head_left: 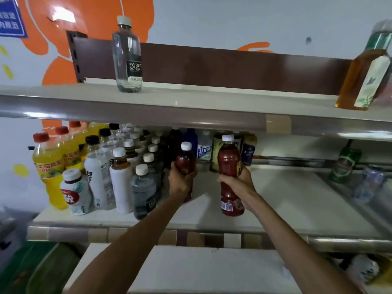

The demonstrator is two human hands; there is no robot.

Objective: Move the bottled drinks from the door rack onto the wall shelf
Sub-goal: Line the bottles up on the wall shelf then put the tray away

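Left hand (182, 183): fingers curled tight round the waist of a dark red, white-capped bottle (185, 161), held upright over the middle shelf (286, 200), just right of the crowded bottle stock (118, 175); its base is hidden behind the hand. Right hand (237, 182): fingers and thumb wrapped round the middle of a second red bottle (229, 158), upright, near the first but apart; whether its base touches the shelf cannot be told. Upper shelf (191, 96): one clear soda bottle (127, 58) at left, one amber bottle (360, 77) at far right.
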